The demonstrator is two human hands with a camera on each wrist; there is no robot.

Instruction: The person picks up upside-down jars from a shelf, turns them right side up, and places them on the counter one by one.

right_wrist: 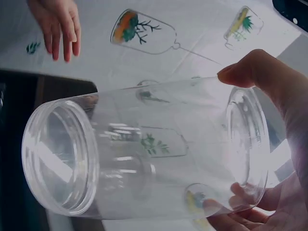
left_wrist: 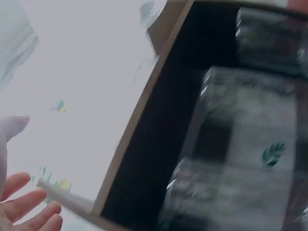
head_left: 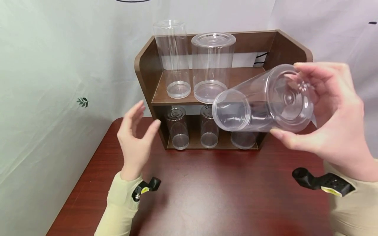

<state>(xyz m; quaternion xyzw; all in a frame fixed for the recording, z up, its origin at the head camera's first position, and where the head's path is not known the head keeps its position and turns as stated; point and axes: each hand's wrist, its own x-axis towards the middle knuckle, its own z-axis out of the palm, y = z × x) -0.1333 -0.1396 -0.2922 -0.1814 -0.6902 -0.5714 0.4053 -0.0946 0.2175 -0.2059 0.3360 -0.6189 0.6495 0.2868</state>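
Note:
My right hand (head_left: 339, 111) holds a clear plastic jar (head_left: 257, 106) by one end, thumb below and fingers above, in front of the right part of the shelf. The jar lies tilted, its far end towards the shelf; the right wrist view shows its see-through wall (right_wrist: 159, 144) side on. My left hand (head_left: 134, 141) is raised left of the shelf, fingers and thumb apart, with nothing between them. On the upper board stand a tall narrow jar (head_left: 174, 62) and a wider jar (head_left: 211, 65).
A brown two-tier shelf (head_left: 143, 62) stands at the back of the dark red table (head_left: 189, 193). Its lower tier holds a jar (head_left: 177, 129) at left, another jar (head_left: 209, 131) mid-shelf and a partly hidden jar (head_left: 243, 140) at right. White patterned cloth (head_left: 73, 65) hangs behind.

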